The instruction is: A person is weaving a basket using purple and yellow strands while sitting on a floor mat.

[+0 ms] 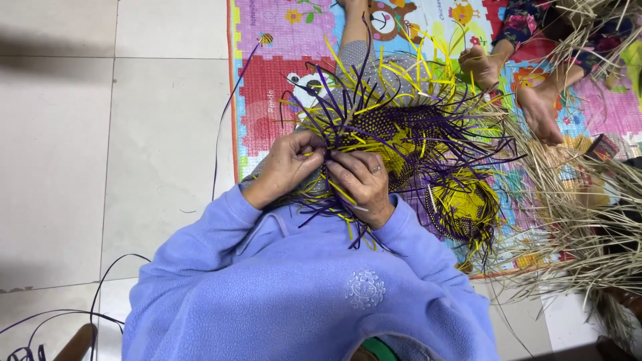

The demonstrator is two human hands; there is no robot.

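weave (394, 127): glossy plastic strips | sweater (281, 294): matt fleece | floor (100, 134): smooth tile

Counts only: 2 hands at work, left hand (286, 164) and right hand (361, 184), both pinched on strips at the near edge of 1 purple-and-yellow woven piece (391, 127). 1 ring (376, 169) on the right hand. 1 second woven piece (463, 207), same colours, lying just right of the first. Loose strips sticking out of both: too many to count. 2 bare feet (511, 83) of 1 other person at top right. 1 printed play mat (274, 87). 1 big pile of pale straw (575, 207) on the right side. A few loose dark strips (100, 294) on the tiles, lower left, number unclear.
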